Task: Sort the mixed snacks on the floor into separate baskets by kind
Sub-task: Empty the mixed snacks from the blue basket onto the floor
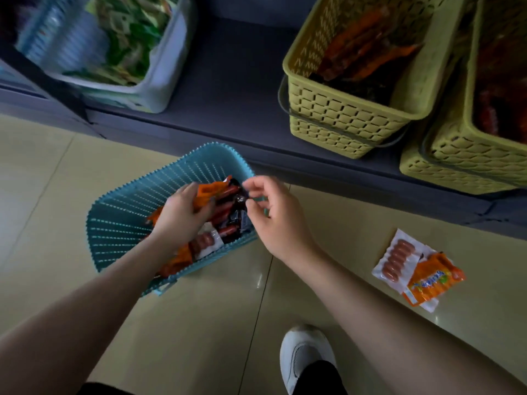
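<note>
Both hands in teal basket (122, 220) of mixed snacks on tiled floor.

Left hand (182, 215) reaches into basket, fingers curled around orange packet (209, 191). Right hand (273, 215) at basket's right rim, thumb and forefinger pinching small dark wrapper (239, 198). Basket holds sausage packs, orange and dark wrappers mixed. Two loose packs on floor (42, 195) to the right, well apart from basket: clear sausage pack (395, 259), orange pack (433, 279) overlapping it. Shelf behind: two yellow-green baskets (342, 121) with orange-red packs, white bin (159, 84) with green packs. White shoe (305, 354) at bottom.
</note>
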{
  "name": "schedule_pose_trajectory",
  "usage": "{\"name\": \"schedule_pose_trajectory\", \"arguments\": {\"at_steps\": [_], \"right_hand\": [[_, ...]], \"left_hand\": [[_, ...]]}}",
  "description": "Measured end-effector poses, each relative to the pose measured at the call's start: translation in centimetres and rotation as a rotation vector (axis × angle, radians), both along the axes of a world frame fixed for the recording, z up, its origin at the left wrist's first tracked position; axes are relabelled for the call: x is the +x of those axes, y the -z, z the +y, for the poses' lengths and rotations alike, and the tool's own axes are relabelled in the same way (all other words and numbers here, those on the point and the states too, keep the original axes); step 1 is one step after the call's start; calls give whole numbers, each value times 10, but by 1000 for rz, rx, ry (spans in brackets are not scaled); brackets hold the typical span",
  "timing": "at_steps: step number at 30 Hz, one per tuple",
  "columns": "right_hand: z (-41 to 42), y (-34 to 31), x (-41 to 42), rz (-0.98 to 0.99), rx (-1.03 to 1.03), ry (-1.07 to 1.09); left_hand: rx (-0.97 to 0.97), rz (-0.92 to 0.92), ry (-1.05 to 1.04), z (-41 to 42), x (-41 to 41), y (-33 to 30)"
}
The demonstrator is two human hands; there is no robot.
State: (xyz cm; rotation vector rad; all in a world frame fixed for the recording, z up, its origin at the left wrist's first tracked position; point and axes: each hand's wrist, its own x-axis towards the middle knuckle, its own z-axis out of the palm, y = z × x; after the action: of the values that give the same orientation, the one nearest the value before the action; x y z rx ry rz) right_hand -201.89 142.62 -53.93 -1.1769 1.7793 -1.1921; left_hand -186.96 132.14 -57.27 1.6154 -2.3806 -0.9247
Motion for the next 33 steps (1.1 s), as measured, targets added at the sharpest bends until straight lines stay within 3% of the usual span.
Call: {"name": "schedule_pose_trajectory", "arguments": {"at_steps": [4,7,9,12,16,20,25,30,33], "right_hand": [[-27,-5,24,-129,162,-30],[-40,-11,39,-432,205,-99],[-45,-8,45,-394,240,-133],[-49,6,45,-357,313,-48],[-50,18,35,-519,369,129],[-46,20,29,-539,374,108],[-44,21,28,-579,371,114],[-40,21,26,-628,340,112],[-38,17,26,-682,317,121]], "left_hand": [[331,511,-132,16,2,-58],[418,636,-191,21,16,-69],[504,650,-274,19,33,-63],[481,479,-386,14,57,-37],[411,-114,-478,7,77,18],[493,-315,-467,13,69,45],[456,-333,-585,8,64,54],[317,-263,-494,10,64,46],[211,-105,-367,11,51,20]]}}
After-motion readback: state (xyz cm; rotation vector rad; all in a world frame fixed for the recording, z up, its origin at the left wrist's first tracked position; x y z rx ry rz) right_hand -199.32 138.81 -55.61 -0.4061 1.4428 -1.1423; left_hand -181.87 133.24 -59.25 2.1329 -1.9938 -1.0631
